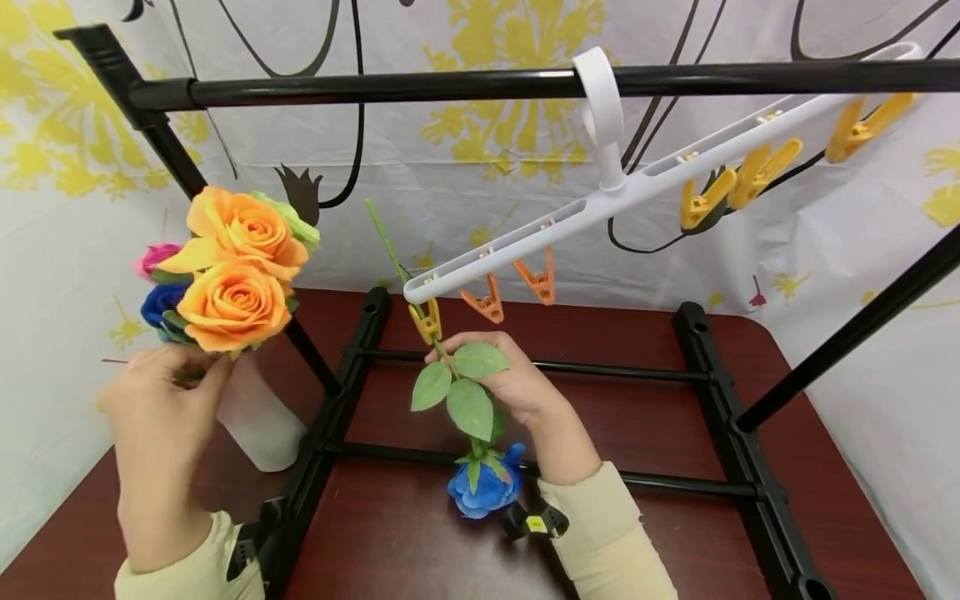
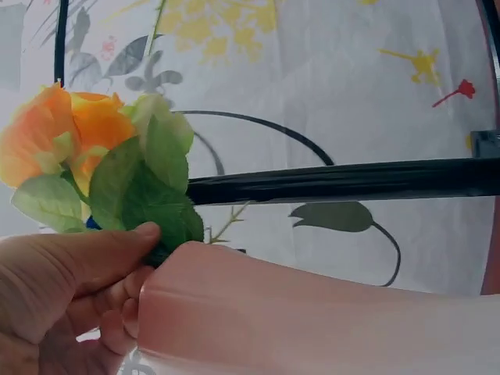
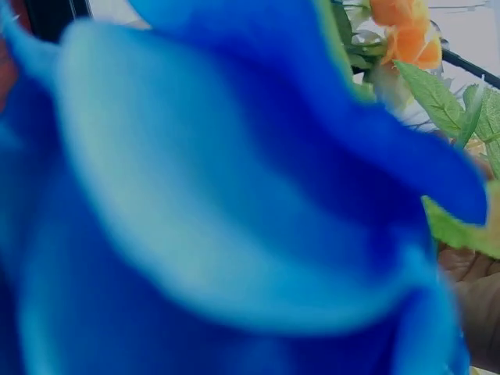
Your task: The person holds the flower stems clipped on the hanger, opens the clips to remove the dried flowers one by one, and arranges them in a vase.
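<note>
My left hand [image 1: 161, 408] pinches the stems of a bunch of artificial flowers just at the mouth of a pale vase [image 1: 262, 417]. Orange roses [image 1: 238, 304] top that bunch, with a dark blue bloom and a pink bud beside them. In the left wrist view the thumb presses green leaves [image 2: 160, 183] by the vase's rim. My right hand [image 1: 521, 379] holds the stem of a blue rose [image 1: 483, 487], which hangs head down. Its stem runs up through a yellow clip [image 1: 426, 321] on a white hanger [image 1: 517, 237]. Blue petals [image 3: 234, 195] fill most of the right wrist view.
The tilted hanger hooks over the black rack's top bar [image 1: 420, 87]. Orange clips [image 1: 486, 298] and more yellow clips [image 1: 761, 175] hang along it. The rack's base bars [image 1: 600, 367] cross the dark red table [image 1: 405, 533]. A patterned cloth [image 1: 487, 167] hangs behind.
</note>
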A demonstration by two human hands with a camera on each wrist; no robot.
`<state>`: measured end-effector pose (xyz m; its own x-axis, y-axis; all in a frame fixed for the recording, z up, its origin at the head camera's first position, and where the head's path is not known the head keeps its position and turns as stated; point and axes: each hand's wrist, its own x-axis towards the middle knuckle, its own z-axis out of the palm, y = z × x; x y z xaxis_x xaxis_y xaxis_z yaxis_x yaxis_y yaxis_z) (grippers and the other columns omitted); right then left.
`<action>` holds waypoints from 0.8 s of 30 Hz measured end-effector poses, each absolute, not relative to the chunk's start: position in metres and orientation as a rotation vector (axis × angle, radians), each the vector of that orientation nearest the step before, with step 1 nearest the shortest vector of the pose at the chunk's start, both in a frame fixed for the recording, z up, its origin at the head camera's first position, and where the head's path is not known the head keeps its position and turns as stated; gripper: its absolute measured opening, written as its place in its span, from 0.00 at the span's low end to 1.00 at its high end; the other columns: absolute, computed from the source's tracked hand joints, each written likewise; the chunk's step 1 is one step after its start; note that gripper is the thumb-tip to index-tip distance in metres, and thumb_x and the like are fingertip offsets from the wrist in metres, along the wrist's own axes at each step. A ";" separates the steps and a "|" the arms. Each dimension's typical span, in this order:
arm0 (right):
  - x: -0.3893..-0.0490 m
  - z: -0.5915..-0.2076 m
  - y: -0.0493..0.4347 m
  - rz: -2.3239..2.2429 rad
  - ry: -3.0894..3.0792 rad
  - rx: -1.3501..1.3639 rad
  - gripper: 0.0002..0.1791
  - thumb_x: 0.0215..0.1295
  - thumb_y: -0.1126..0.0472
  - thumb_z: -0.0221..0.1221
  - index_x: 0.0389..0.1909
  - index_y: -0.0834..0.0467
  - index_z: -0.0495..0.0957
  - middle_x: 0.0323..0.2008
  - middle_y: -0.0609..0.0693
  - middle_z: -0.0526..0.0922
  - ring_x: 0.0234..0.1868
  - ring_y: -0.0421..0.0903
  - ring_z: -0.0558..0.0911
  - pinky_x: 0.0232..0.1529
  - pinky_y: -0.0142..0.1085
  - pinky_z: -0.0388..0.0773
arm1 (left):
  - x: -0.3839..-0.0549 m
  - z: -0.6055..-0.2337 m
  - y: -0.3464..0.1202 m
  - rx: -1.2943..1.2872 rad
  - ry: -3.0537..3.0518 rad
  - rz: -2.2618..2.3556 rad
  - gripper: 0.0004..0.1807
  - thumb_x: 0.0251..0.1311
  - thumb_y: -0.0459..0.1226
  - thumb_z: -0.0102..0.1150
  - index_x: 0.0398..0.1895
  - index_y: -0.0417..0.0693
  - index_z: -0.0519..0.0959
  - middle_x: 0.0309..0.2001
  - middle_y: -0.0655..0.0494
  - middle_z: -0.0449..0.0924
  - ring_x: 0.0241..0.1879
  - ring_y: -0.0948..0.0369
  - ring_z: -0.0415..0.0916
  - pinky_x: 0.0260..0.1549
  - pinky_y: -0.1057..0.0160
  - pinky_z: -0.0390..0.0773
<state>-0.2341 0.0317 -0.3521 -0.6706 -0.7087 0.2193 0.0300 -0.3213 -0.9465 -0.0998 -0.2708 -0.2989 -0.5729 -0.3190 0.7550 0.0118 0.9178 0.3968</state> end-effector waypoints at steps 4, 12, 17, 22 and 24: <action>-0.233 -0.350 0.030 -2.026 1.458 -0.908 0.05 0.67 0.63 0.63 0.41 0.53 0.85 0.42 0.47 0.86 0.37 0.37 0.87 0.33 0.28 0.82 | -0.095 -0.299 -0.266 0.245 -2.162 -0.444 0.08 0.52 0.31 0.73 0.22 0.34 0.84 0.24 0.38 0.83 0.28 0.66 0.72 0.30 0.70 0.67; -0.231 -0.350 0.029 -2.035 1.471 -0.910 0.08 0.64 0.59 0.66 0.42 0.56 0.85 0.41 0.47 0.87 0.36 0.37 0.87 0.34 0.28 0.82 | -0.073 -0.293 -0.256 0.164 -2.346 -0.255 0.11 0.49 0.27 0.71 0.35 0.33 0.80 0.25 0.33 0.78 0.29 0.34 0.72 0.28 0.37 0.66; -0.229 -0.351 0.028 -2.067 1.497 -0.904 0.08 0.63 0.60 0.67 0.42 0.55 0.85 0.41 0.46 0.87 0.37 0.38 0.87 0.35 0.29 0.82 | -0.057 -0.285 -0.234 0.170 -2.410 -0.233 0.12 0.53 0.31 0.70 0.38 0.32 0.83 0.29 0.31 0.82 0.32 0.35 0.75 0.29 0.36 0.70; -0.227 -0.351 0.028 -2.090 1.513 -0.888 0.08 0.62 0.60 0.68 0.42 0.54 0.86 0.41 0.45 0.87 0.37 0.38 0.87 0.35 0.29 0.82 | -0.064 -0.283 -0.205 -0.045 -2.341 -0.297 0.11 0.54 0.36 0.72 0.39 0.38 0.86 0.33 0.42 0.87 0.33 0.45 0.83 0.32 0.42 0.77; -0.226 -0.351 0.028 -2.094 1.517 -0.886 0.12 0.61 0.58 0.69 0.44 0.58 0.85 0.41 0.45 0.87 0.37 0.37 0.87 0.35 0.29 0.82 | -0.075 -0.283 -0.193 -0.123 -2.321 -0.345 0.11 0.55 0.36 0.72 0.39 0.41 0.87 0.33 0.48 0.88 0.32 0.51 0.84 0.31 0.47 0.78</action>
